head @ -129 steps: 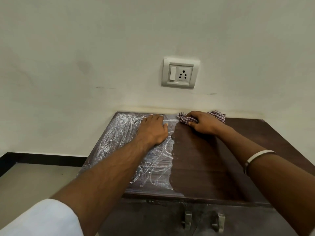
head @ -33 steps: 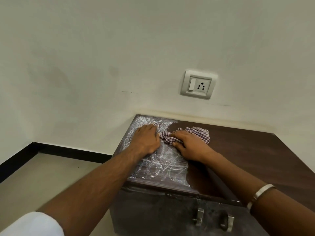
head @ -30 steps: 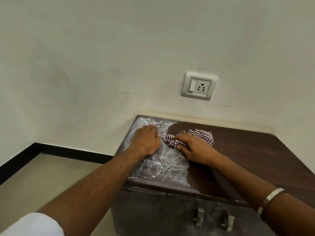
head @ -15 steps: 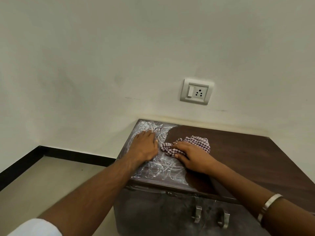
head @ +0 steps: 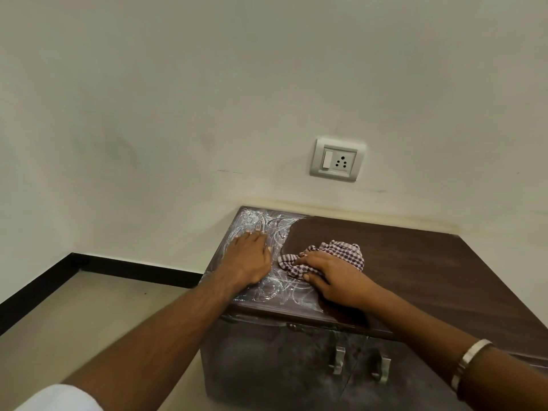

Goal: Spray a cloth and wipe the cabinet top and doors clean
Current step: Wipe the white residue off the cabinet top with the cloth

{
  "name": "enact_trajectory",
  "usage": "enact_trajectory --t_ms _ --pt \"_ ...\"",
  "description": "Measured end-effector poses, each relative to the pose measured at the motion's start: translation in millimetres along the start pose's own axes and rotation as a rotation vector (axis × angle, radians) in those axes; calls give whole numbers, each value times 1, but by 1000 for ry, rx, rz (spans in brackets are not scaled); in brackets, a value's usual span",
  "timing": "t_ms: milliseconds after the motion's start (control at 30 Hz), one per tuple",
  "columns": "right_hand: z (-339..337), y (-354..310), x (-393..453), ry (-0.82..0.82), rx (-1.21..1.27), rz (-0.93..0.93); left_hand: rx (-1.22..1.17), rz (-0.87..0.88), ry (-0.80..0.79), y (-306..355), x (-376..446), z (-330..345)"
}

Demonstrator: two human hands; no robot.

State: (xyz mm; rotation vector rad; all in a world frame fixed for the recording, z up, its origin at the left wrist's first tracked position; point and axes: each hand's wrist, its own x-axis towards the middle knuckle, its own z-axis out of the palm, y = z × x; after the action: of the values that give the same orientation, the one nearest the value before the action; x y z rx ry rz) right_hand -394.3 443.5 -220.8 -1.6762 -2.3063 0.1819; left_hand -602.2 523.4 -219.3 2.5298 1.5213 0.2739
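Head view: pale wall (head: 178, 99) with a switch-and-socket plate (head: 337, 159), black skirting (head: 124, 265) along a beige floor (head: 59, 327). Against the wall, a dark wooden cabinet top (head: 430, 271), its left part streaked with whitish swirls (head: 272, 226), the rest dark and plain. Left hand (head: 249, 259) laid flat and spread on the streaked patch, palm down, gripping nothing. Just beside it, right hand (head: 332, 277) pressed palm-down on a checked cloth (head: 335, 256), fingers over the bunched fabric, cloth lying at the border of streaked and plain wood. Metal bangle (head: 470, 364) on the right wrist. Below the top, smudged doors (head: 267, 360) with two metal handles (head: 339, 358).
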Motion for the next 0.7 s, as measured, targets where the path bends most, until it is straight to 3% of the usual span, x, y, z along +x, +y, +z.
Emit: enact_trajectory --t_ms 200,433,700 --pt "-6 4 15 20 -48 83 -23 -6 1 2 -4 0" --pt "4 -9 -16 10 -20 -38 -14 -23 9 0 -9 -2" --pt "-7 -8 -10 13 -47 42 -29 -7 12 6 -17 -3"
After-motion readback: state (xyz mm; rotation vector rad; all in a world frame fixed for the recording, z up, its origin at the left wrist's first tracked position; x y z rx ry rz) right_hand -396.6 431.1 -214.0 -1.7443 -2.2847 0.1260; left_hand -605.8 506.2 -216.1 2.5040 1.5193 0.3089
